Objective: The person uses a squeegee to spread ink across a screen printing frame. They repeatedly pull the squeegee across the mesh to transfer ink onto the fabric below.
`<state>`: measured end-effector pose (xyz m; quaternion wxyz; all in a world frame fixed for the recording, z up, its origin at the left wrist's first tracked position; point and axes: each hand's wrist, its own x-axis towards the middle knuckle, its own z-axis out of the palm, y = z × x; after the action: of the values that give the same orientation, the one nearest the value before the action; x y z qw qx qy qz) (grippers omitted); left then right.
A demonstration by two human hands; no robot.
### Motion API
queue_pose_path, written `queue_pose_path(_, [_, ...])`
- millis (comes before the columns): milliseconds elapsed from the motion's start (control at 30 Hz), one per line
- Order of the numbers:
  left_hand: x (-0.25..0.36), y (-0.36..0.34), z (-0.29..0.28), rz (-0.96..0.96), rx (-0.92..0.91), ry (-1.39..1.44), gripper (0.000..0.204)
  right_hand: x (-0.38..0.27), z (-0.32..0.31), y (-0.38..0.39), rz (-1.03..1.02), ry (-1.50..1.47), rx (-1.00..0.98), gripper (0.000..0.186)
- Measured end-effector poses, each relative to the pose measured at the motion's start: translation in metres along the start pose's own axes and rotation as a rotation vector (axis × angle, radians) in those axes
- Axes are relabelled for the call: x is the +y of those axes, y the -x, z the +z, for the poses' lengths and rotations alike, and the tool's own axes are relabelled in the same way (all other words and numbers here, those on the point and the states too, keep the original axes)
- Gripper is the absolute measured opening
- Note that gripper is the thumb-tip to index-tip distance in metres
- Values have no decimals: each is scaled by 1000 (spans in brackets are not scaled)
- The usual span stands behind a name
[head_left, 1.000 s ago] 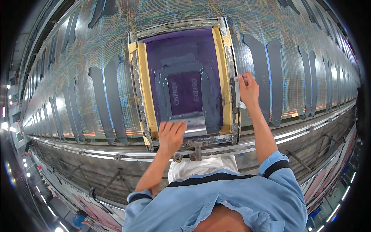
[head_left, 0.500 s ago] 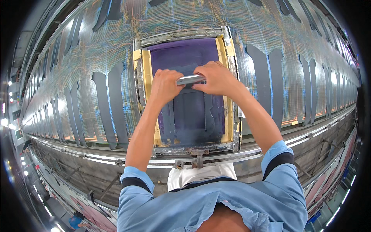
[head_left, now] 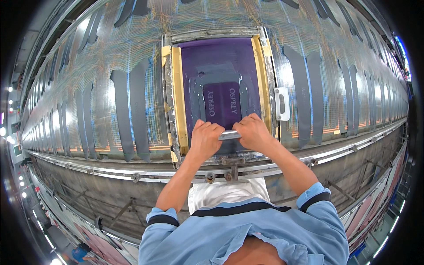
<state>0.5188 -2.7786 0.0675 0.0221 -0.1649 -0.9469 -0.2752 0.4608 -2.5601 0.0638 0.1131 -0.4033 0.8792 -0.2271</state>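
My left hand point(head_left: 205, 138) and my right hand point(head_left: 255, 133) are both closed on a metal squeegee point(head_left: 229, 135), one at each side. They hold it over the near part of a purple printing screen point(head_left: 212, 57), which has a weathered metal frame point(head_left: 214, 32) with yellow tape point(head_left: 260, 66) along the inner sides. Dark grey ink point(head_left: 242, 95) lies around a centre area with pale lettering. On the frame's right side is a white handle point(head_left: 285, 104), with neither hand on it.
A long glossy table covered in fine coloured lines point(head_left: 207, 15) carries rows of grey cut pieces point(head_left: 121, 106) on both sides of the screen. A metal rail point(head_left: 110, 173) runs along its near edge. A co-worker in blue point(head_left: 79, 254) is at the lower left.
My right hand left the white handle and joined the left on the squeegee high on the screen. Since then both hands have drawn it down toward me, uncovering the purple centre.
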Motion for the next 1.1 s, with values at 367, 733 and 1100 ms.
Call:
queue_pose_path(367, [-97,-157,-28,19,2,-88,15,91,-53,-158,134,71,-127,16])
queue_pose_path(733, [-33,-45,1,34,-4,-125,19,31,-3,-46,35,42,-28,20])
queue_pose_path(1100, [8,14,4,-37,67,-60,34,120,-44,5,842,20,778,32])
